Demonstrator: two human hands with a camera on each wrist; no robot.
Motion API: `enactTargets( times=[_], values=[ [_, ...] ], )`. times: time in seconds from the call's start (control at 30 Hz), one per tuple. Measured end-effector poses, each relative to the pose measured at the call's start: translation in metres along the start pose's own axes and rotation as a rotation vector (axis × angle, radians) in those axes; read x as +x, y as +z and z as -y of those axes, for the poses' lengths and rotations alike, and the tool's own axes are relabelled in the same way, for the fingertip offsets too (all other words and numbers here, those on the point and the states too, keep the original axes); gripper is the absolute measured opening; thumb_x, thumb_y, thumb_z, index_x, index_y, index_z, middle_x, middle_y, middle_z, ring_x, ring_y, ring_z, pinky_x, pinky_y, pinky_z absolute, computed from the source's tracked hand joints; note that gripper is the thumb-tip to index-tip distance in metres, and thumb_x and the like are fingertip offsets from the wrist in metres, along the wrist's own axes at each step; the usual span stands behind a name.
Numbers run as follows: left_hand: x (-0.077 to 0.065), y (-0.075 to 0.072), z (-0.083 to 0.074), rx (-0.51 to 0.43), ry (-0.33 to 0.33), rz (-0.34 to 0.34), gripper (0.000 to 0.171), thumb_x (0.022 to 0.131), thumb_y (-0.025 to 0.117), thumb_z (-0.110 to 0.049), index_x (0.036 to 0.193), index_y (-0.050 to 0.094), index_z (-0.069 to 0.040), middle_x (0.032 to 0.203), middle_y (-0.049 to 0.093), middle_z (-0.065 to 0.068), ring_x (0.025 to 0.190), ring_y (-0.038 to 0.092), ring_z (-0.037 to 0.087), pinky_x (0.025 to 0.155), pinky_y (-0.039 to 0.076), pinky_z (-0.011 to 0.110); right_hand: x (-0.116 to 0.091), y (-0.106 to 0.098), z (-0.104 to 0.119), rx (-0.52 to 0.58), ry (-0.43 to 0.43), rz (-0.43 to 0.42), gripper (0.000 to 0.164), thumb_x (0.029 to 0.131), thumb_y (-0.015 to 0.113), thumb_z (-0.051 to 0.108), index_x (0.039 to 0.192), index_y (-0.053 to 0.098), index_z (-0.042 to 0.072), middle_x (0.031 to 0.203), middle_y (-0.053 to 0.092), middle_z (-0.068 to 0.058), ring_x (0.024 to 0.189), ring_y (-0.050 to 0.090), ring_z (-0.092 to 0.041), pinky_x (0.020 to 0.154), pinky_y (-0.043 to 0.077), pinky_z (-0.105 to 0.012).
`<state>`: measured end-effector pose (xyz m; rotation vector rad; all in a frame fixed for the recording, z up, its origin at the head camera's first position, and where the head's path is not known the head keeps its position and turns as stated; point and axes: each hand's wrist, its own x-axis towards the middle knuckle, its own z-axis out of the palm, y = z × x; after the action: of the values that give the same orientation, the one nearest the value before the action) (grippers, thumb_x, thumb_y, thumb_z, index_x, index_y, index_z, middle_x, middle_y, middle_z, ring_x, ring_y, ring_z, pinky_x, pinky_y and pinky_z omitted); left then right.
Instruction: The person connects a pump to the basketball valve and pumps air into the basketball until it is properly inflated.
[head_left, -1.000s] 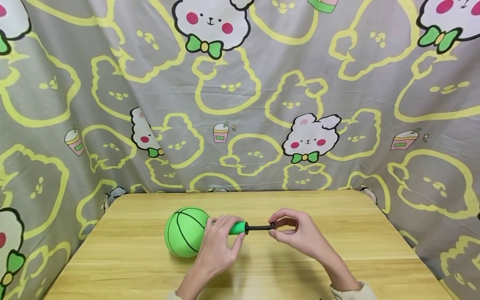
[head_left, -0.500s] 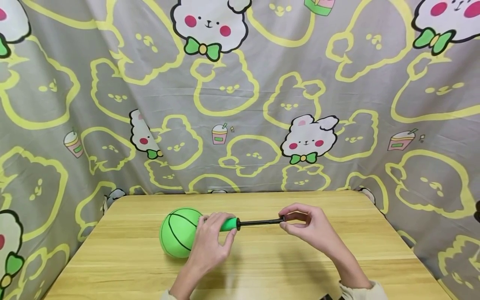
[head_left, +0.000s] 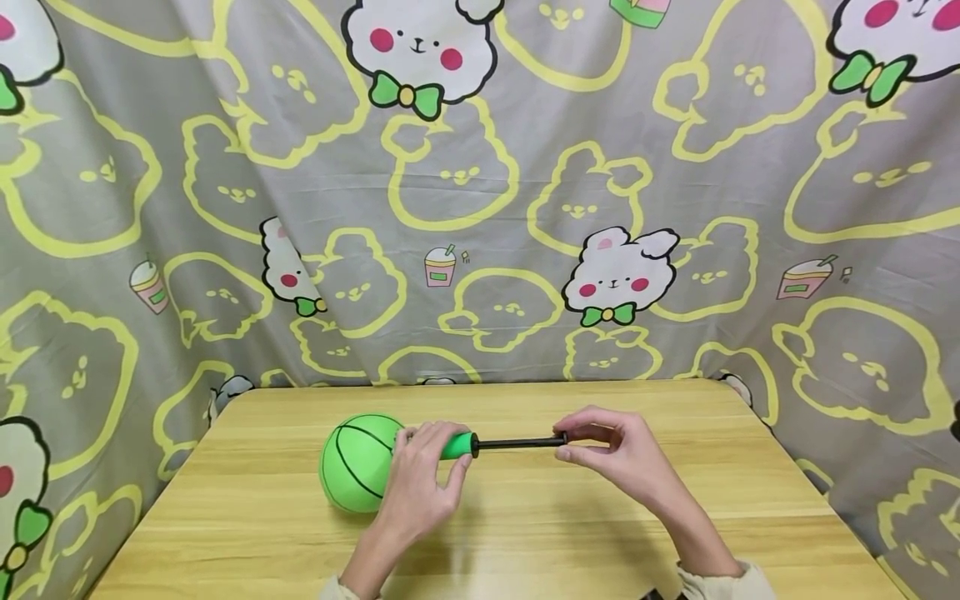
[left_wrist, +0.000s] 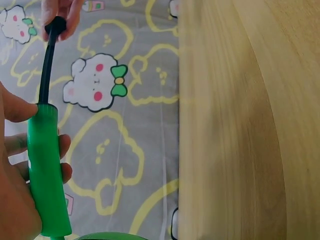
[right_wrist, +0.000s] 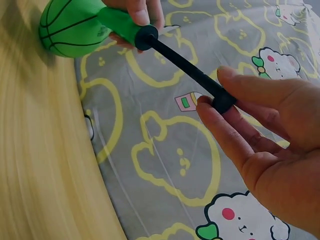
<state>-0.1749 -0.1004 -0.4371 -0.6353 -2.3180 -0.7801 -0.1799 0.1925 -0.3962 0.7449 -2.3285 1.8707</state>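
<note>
My left hand (head_left: 423, 479) grips the green barrel (left_wrist: 47, 170) of a small hand pump, fingers wrapped round it and thumb near its black collar. A long stretch of the pump's black rod (head_left: 517, 443) stands out of the barrel to the right. At the rod's far end, my right hand (head_left: 622, 454) pinches the black knob (right_wrist: 224, 102) between thumb and fingers. Close against the barrel's other end is a green ball (head_left: 352, 462) with black basketball lines. Where pump and ball meet is hidden behind my left hand in the head view.
A light wooden table (head_left: 240, 533) lies under the hands. Behind and beside it hangs a grey curtain (head_left: 480, 192) with yellow outlines and white cartoon animals. A small dark object (head_left: 652, 594) shows by the right sleeve at the bottom edge.
Over the first half second the rod was drawn further out, my right hand moving right, my left hand and the ball slightly left. Since then almost nothing has moved.
</note>
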Motion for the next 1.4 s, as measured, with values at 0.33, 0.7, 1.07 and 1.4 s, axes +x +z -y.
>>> enactTargets(
  times=[0.33,0.7,1.07,1.4],
  values=[
    [0.002,0.003,-0.003,-0.009,0.007,0.012,0.025,0.088,0.071,-0.02,0.112,0.069,-0.017,0.106,0.072,-0.004,0.099,0.065,0.016,0.093,0.039,0.047,0.0,0.013,-0.004,0.018,0.009,-0.076,0.025,0.082,0.085,0.007,0.107,0.079,0.008,0.103,0.074,-0.012,0.095,0.075,-0.023,0.08,0.06,-0.036],
    [0.002,0.003,-0.003,-0.012,0.009,0.022,0.027,0.086,0.072,-0.018,0.112,0.069,-0.016,0.104,0.072,-0.003,0.098,0.065,0.018,0.094,0.038,0.048,0.003,0.032,-0.01,0.028,-0.017,-0.116,0.024,0.082,0.084,0.003,0.105,0.079,0.006,0.101,0.075,-0.014,0.093,0.075,-0.021,0.079,0.06,-0.033],
    [0.001,0.008,-0.006,-0.003,0.032,0.021,0.026,0.084,0.073,-0.019,0.11,0.069,-0.016,0.103,0.072,-0.003,0.096,0.064,0.017,0.092,0.038,0.046,0.005,0.045,-0.018,0.04,-0.079,-0.11,0.024,0.082,0.084,0.002,0.105,0.079,0.005,0.098,0.075,-0.012,0.093,0.074,-0.022,0.079,0.06,-0.034],
    [-0.002,0.01,-0.009,-0.009,0.013,0.029,0.028,0.083,0.074,-0.017,0.11,0.07,-0.015,0.103,0.072,-0.002,0.096,0.064,0.018,0.093,0.038,0.047,0.007,0.064,-0.024,0.075,-0.114,-0.124,0.024,0.081,0.084,0.002,0.104,0.079,0.003,0.098,0.075,-0.013,0.093,0.074,-0.025,0.077,0.06,-0.036]
  ],
)
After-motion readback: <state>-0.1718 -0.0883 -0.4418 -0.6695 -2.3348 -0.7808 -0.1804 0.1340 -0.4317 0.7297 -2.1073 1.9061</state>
